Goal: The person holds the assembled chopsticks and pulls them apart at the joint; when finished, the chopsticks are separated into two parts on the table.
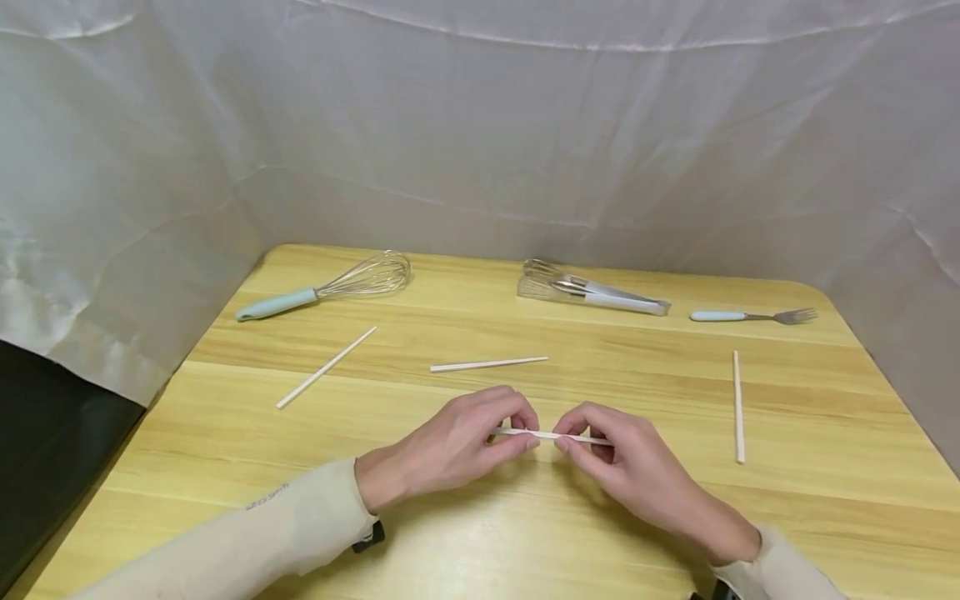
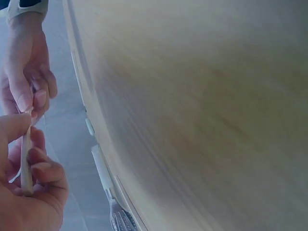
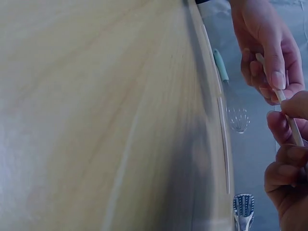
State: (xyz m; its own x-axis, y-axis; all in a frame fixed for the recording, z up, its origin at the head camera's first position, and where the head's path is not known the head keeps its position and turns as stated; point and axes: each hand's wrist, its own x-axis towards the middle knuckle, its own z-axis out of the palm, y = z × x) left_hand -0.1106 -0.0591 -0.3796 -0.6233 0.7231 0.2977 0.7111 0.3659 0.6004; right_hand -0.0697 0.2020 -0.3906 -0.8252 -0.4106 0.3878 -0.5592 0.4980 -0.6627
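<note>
While pinching white stick [image 1: 547,435] with left hand [image 1: 465,437] and right hand [image 1: 633,462], four o'clock from whisk [image 1: 315,294], seems mid-hold, next likely needing steady grip.

left hand [image 1: 459,437], right hand [image 1: 636,463] close together, fingers [image 1: 597,415] pinching.

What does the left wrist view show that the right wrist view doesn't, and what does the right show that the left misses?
Only the left wrist view shows the pale handle of the tongs, along with a small pale piece near the table's edge, too blurred to name.

Only the right wrist view shows the whisk, its mint handle and wire loops both visible.

Both show the table, the tongs' slotted head, and the left hand and right hand gripping a thin white stick.
</note>
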